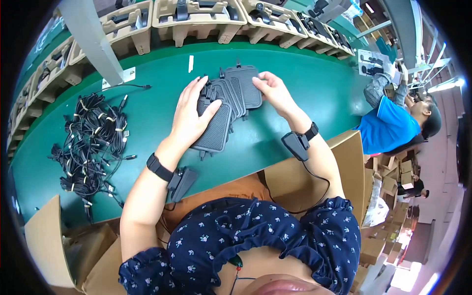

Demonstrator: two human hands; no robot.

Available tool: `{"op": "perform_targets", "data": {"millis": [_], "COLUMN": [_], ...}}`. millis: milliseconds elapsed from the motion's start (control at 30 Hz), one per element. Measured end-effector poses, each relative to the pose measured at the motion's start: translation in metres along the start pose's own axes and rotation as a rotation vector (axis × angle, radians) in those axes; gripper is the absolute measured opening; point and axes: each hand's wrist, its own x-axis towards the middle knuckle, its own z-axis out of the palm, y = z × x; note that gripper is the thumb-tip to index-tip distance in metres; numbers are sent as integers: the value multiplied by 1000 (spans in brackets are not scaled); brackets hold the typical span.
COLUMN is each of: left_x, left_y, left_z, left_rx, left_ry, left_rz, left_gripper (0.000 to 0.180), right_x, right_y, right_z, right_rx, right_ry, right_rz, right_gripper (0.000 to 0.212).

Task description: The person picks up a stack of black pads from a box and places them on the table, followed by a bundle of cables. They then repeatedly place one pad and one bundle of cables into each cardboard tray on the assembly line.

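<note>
A fanned row of several flat black rectangular panels [215, 132] with finely dotted faces and short end tabs lies on the green table [275, 132]. My left hand [189, 117] grips the left end of the row, its thumb over the nearest panel and its fingers along the far left side. At the far right end, my right hand [276, 93] pinches the edge of a ribbed black panel [250, 81], thumb on top; the fingers beneath are partly hidden. The panels overlap one another, leaning between both hands.
Bundled black cables [96, 132] lie in a heap at the left. Moulded cardboard trays [199, 20] with black parts line the far edge. A grey post [93, 42] rises at the back left. Open cartons [44, 241] stand below the near edge. Another person [393, 125] works at the right.
</note>
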Motion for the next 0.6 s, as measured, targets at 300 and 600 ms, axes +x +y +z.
{"op": "perform_targets", "data": {"millis": [300,600], "left_x": [-2,1], "left_y": [6,9], "left_z": [-5,-7], "left_rx": [-19,-21], "left_ry": [24,11], "left_rz": [-11,-28], "left_gripper": [56,52], "right_x": [-22,-9], "right_y": [-25,-19], "right_z": [-28,-52], "right_rx": [-1253,-910], "right_ry": [371,481], "right_rz": [-183,-194], "right_gripper": [27,21]}}
